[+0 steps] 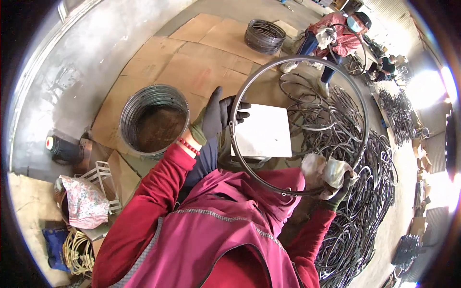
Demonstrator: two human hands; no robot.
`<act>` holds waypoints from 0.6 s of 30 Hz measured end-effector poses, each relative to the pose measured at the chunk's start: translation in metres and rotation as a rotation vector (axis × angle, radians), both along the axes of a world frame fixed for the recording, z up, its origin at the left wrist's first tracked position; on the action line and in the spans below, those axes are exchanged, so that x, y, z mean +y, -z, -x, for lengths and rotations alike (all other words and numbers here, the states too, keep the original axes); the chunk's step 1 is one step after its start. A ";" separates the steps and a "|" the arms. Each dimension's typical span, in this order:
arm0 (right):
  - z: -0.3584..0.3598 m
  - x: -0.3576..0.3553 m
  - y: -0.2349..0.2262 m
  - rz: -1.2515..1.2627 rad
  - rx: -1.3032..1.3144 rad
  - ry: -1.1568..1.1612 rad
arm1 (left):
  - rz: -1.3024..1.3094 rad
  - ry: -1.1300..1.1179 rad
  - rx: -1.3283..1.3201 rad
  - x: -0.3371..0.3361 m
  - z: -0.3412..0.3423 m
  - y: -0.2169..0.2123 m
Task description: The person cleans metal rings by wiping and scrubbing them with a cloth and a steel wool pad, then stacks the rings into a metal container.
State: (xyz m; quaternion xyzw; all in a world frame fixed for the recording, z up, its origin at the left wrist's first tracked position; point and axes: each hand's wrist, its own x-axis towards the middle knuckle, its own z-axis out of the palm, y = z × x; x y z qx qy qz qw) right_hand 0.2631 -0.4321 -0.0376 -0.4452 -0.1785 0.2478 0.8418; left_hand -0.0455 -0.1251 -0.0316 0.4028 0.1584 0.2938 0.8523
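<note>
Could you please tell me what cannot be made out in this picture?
Head view, right hand: most fingers, hidden by the pale cloth.
Head view, left hand: whether its fingertips touch the ring, unclear where they overlap.
Head view, tangled pile: how many pieces, hidden by one another.
Head view, white panel: most of what lies beneath, hidden by the panel.
Head view, dark bundle: its pieces, too small.

The worker's dark-gloved right hand (342,191) holds a crumpled off-white cloth (336,172) to a large dark-grey round metal hoop (300,58); the dark-gloved left hand (216,115), fingers extended, is at its left side. Tangled black thin hoops (355,216) lie rightward.
</note>
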 end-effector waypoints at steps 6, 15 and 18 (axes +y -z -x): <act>-0.055 -0.009 0.062 -0.193 0.001 -0.171 | 0.002 0.023 0.021 0.001 -0.004 -0.002; -0.032 0.018 0.059 0.200 -0.310 0.070 | -0.042 0.021 0.099 0.013 -0.010 -0.001; -0.024 0.020 0.048 0.230 -0.426 0.046 | -0.055 -0.001 0.105 0.014 -0.008 0.000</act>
